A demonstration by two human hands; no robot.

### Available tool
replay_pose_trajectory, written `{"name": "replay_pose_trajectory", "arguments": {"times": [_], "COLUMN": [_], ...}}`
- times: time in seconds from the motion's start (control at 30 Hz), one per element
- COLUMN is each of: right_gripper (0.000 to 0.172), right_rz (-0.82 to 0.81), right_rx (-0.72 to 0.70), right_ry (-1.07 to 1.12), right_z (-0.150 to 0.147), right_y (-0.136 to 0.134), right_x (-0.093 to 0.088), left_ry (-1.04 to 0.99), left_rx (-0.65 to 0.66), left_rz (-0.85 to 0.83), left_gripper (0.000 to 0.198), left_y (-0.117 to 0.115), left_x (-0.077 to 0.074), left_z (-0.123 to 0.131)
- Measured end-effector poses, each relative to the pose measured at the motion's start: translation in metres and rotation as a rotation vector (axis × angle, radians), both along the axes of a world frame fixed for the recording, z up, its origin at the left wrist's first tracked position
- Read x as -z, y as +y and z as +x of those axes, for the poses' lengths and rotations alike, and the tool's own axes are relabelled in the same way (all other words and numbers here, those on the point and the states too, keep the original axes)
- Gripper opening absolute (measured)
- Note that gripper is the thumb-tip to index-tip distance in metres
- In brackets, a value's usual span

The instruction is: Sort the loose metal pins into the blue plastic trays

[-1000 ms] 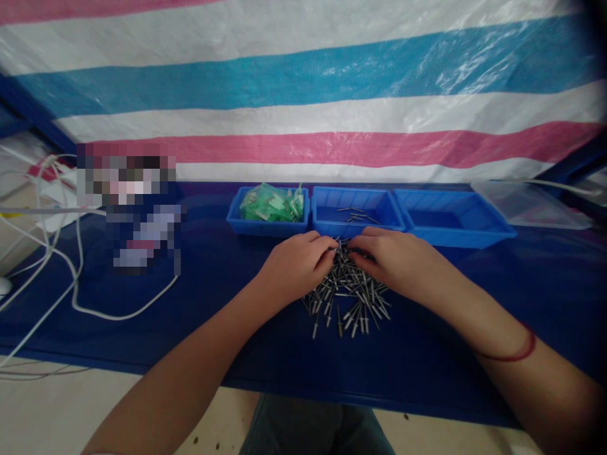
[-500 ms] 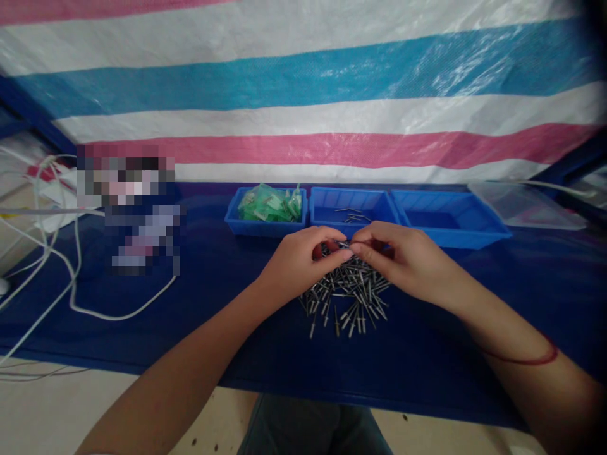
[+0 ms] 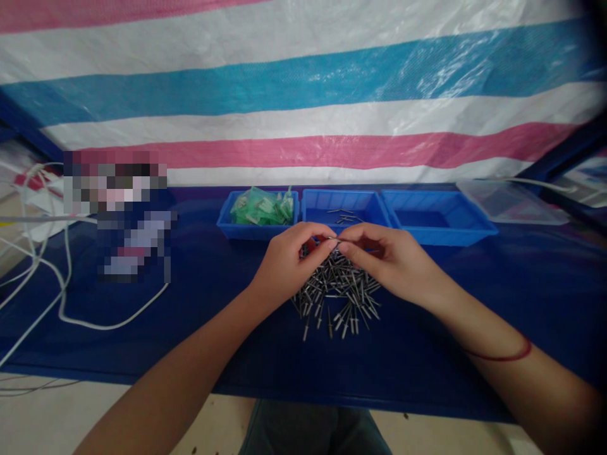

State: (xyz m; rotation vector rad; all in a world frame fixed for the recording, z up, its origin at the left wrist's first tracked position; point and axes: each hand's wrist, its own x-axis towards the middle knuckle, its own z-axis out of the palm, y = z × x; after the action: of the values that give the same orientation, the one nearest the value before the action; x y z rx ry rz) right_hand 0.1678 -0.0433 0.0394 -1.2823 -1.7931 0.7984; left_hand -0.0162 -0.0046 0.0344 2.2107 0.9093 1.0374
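A heap of metal blind rivets (image 3: 351, 287) lies on the blue table, several of them spread toward its front edge. Over the back of this heap, my left hand (image 3: 296, 259) and my right hand (image 3: 396, 259) meet fingertip to fingertip. Both pinch a single blind rivet (image 3: 334, 239) between thumb and forefinger, held roughly level. The fingers cover much of it. Just behind the hands is the middle blue bin (image 3: 344, 197), where a few rivets lie on the bottom.
Left of the middle bin, another blue bin (image 3: 256, 232) holds green plastic packets (image 3: 263, 207). A third blue bin (image 3: 441, 235) stands on the right, beside a clear plastic lid (image 3: 516, 205). White cables (image 3: 104, 327) run across the table's left side. A striped sheet (image 3: 303, 88) hangs behind.
The whole scene has shifted slightly left in view as the camera turned. Both hands keep their pinch at the heap, and the rivet between the fingertips now shows more clearly.
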Motion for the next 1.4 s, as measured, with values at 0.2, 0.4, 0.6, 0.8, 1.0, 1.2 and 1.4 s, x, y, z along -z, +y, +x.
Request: {"name": "replay_pose_trajectory", "arguments": {"times": [0.2,0.4,0.6,0.8,1.0,1.2,1.4], "right_gripper": [0.022,0.014,0.01,0.021,0.017,0.022,0.027], "right_rz": [0.013,0.182,0.561,0.563,0.503,-0.074,-0.203], "right_rx": [0.091,0.069,0.279,0.585,0.337,-0.232,-0.253], "right_ry": [0.1,-0.056,-0.306,-0.59,-0.554,-0.607,-0.699], "right_z": [0.0,-0.003,0.006,0.028,0.033,0.04,0.029], "right_y": [0.0,-0.003,0.01,0.034,0.023,0.002,-0.005], "right_x": [0.003,0.002,0.003,0.017,0.0,-0.02,-0.017], "left_ry": [0.045,0.139,0.181,0.301,0.515,0.554,0.565], "left_rx": [-0.025,0.047,0.022,0.085,0.277,0.268,0.247], "left_rz": [0.028,0.056,0.089,0.145,0.207,0.202,0.194], "left_gripper": [0.012,0.016,0.023,0.017,0.015,0.019,0.021], "left_y": [0.002,0.003,0.001,0.001,-0.004,-0.004,-0.003], "left_x": [0.0,0.003,0.0,-0.005,-0.003,-0.002,-0.003], "left_z": [0.0,0.001,-0.001,-0.003,-0.002,-0.001,-0.001]}}
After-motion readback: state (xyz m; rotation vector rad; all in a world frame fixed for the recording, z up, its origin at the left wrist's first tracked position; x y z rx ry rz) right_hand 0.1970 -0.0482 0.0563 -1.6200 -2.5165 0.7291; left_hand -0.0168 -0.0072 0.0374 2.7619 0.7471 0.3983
